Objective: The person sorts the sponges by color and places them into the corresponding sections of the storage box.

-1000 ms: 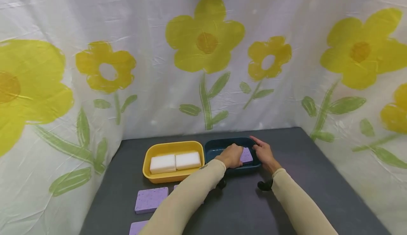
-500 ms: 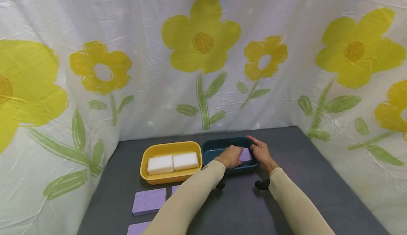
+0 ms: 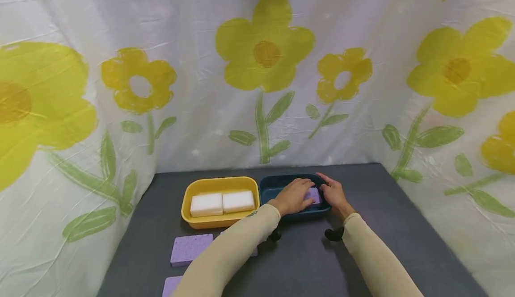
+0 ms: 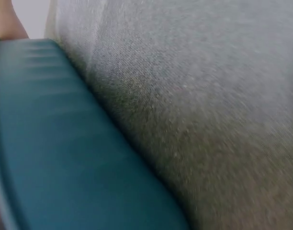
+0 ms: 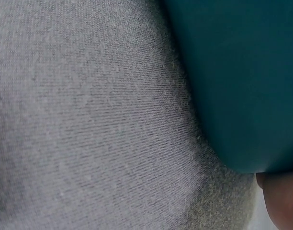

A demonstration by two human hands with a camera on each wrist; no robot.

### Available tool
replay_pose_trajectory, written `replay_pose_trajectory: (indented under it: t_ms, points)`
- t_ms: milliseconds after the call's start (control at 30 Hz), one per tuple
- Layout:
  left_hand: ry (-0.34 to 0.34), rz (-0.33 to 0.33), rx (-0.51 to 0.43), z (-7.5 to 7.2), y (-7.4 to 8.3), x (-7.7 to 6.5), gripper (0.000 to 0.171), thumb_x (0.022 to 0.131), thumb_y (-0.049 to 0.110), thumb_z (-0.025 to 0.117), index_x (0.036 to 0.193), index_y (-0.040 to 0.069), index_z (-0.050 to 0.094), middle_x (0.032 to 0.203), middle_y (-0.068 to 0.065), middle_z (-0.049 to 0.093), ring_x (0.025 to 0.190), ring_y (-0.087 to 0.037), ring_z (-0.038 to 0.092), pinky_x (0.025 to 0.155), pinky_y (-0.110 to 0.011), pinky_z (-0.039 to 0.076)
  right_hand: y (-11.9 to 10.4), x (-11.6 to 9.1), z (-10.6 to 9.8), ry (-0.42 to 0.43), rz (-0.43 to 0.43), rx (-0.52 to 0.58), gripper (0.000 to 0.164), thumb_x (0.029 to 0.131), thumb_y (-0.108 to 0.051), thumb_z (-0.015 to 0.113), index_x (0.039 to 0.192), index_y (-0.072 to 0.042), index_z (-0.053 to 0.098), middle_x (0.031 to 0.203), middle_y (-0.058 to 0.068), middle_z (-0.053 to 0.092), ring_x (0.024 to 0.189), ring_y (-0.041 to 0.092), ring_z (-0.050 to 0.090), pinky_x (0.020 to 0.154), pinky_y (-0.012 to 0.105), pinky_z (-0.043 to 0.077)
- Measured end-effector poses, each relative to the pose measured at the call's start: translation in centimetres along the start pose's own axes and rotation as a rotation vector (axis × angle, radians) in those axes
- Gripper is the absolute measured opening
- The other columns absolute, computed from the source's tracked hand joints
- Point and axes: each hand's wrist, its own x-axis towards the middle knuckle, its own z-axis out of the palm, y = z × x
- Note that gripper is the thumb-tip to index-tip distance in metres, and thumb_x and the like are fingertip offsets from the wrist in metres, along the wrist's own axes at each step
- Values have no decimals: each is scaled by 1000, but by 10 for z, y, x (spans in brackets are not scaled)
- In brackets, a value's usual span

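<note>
While facing a flowered curtain (image 3: 193, 131), reaching across a dark grey table (image 3: 306, 261)

Faces white cloth with big yellow blooms, green stems and yellow lettering along the top. Stretches both cream sleeves (image 3: 239, 257) forward over the tabletop. Has a yellow tray (image 3: 219, 224) ahead and, just beside it to the right, a blue tray (image 3: 270, 192). Sets the right hand (image 3: 335, 195) at the right end of the blue tray, with index finger straight along the rim and thumb apart from it, toward the inside; cannot tell if pinching the wall. Extends the left hand (image 3: 295, 195) over the near rim, with fingers spread and only slightly bent, close to a purple sponge (image 3: 314, 195); cannot tell if touching it. Has that sponge inside the blue tray, toward its right end, between both hands. Has two white blocks (image 3: 206, 204) side by side in the yellow tray, and more purple sponges (image 3: 191, 248) on the table, one partly covered by the left sleeve. Wears small black devices (image 3: 334, 234) at the wrists. Catches mostly blue outer wall and grey surface in both wrist views, with slivers of skin.
</note>
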Motion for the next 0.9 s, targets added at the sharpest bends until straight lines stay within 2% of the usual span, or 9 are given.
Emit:
replay_pose_trajectory:
  t_ms: [67, 133, 233, 333, 400, 467, 633, 733, 900]
  points:
    - [-10, 18, 31, -25, 14, -11, 56, 108, 41, 68, 155, 10, 60, 159, -6, 61, 149, -23, 55, 127, -35, 39, 0, 0, -1, -2, 10, -2, 54, 108, -4, 48, 160, -14, 58, 117, 19, 65, 53, 4, 35, 55, 23, 35]
    - [-5, 50, 66, -36, 19, -20, 54, 109, 39, 67, 155, 11, 61, 159, -6, 62, 150, -22, 55, 128, -34, 37, 0, -1, -1, -12, 19, -2, 54, 109, -4, 47, 161, -15, 57, 117, 21, 63, 56, 6, 36, 56, 24, 36]
    - [6, 113, 123, -51, 21, -33, 51, 109, 35, 67, 153, 10, 62, 155, -6, 65, 149, -24, 55, 129, -35, 36, -1, -1, -1, -29, 27, -8, 55, 109, -4, 47, 162, -15, 55, 139, 23, 64, 74, 12, 52, 66, 26, 42]
    - [6, 157, 147, -72, 22, -48, 49, 108, 33, 68, 151, 9, 63, 151, -7, 68, 148, -27, 56, 130, -37, 36, -2, -1, 0, -41, 32, 1, 56, 109, -3, 46, 163, -13, 53, 159, 23, 56, 116, 24, 62, 95, 34, 50]
    - [8, 165, 133, -87, 20, -59, 49, 108, 31, 68, 150, 7, 64, 149, -8, 68, 147, -28, 57, 129, -38, 37, -2, 0, 1, -48, 34, 12, 56, 109, -2, 45, 164, -12, 52, 167, 21, 49, 142, 32, 53, 117, 44, 45]
    - [-3, 151, 111, -100, 18, -69, 47, 108, 29, 67, 150, 7, 64, 149, -8, 68, 146, -27, 58, 127, -38, 40, -3, -1, 1, -52, 38, 27, 57, 109, -1, 44, 164, -11, 51, 170, 21, 45, 156, 34, 42, 129, 53, 33]
    - [-24, 121, 126, -119, 9, -101, 43, 109, 29, 65, 148, 10, 66, 144, -7, 71, 134, -22, 67, 114, -37, 54, -2, -2, 1, -69, 32, 23, 57, 110, -2, 43, 166, -12, 48, 173, 19, 42, 161, 34, 36, 133, 56, 27]
    - [-51, 138, 170, -125, 5, -122, 42, 109, 30, 66, 145, 11, 68, 139, -6, 74, 125, -21, 72, 103, -36, 60, -2, -3, -1, -77, 41, 23, 57, 111, -3, 43, 167, -12, 46, 175, 17, 39, 161, 33, 34, 132, 56, 26]
    - [-88, 164, 203, -135, 1, -151, 41, 107, 31, 67, 142, 10, 70, 135, -5, 76, 120, -19, 74, 96, -35, 62, -3, -1, -3, -92, 38, 34, 58, 111, -4, 42, 168, -13, 44, 176, 17, 36, 165, 36, 30, 134, 58, 23]
